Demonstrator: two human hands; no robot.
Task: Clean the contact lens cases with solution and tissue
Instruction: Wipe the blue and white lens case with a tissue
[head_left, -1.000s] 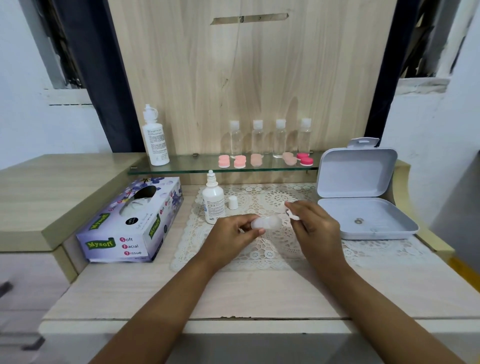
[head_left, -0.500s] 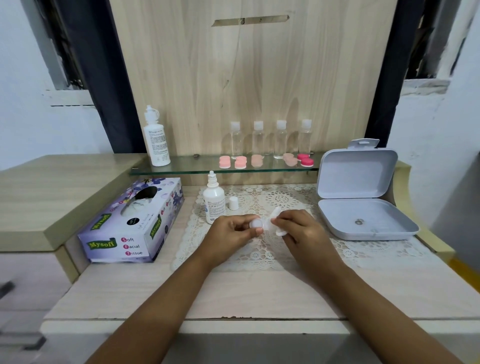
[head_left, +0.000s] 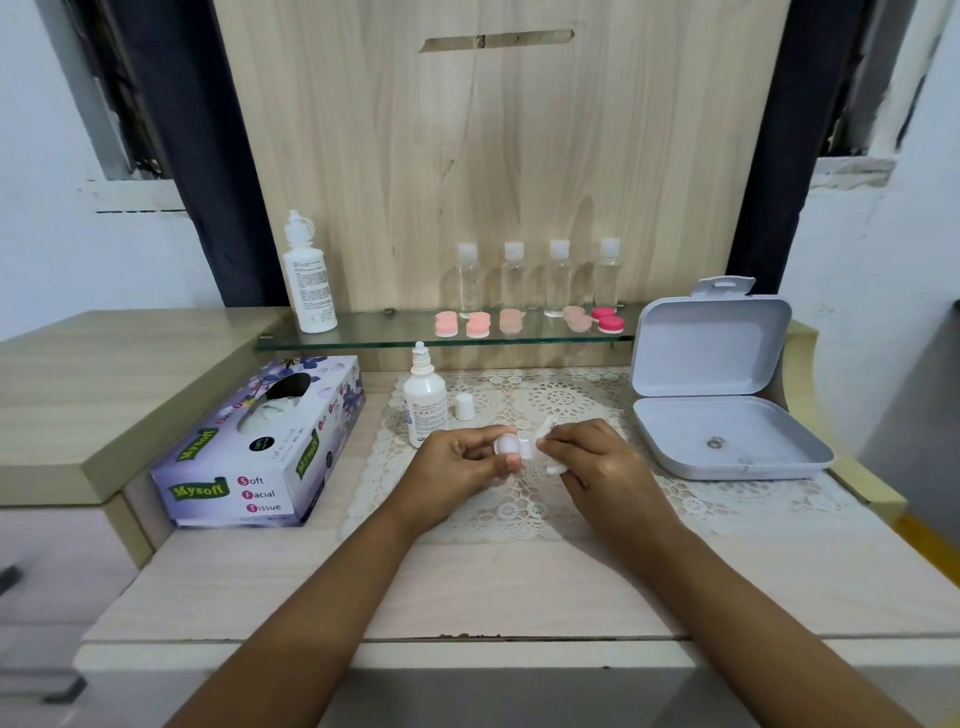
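My left hand grips a small white contact lens case above the lace mat. My right hand pinches a folded white tissue and presses it against the case's right end. An uncapped solution bottle stands just behind my left hand, its white cap beside it. Several pink lens cases lie on the glass shelf.
A Mysoft tissue box lies to the left. An open grey plastic box sits at the right. A tall white bottle and several clear small bottles stand on the shelf. A raised wooden ledge borders the left.
My right hand has brought the tissue left, from apart from the case to pressing on its right end. My left hand has kept hold of the case.
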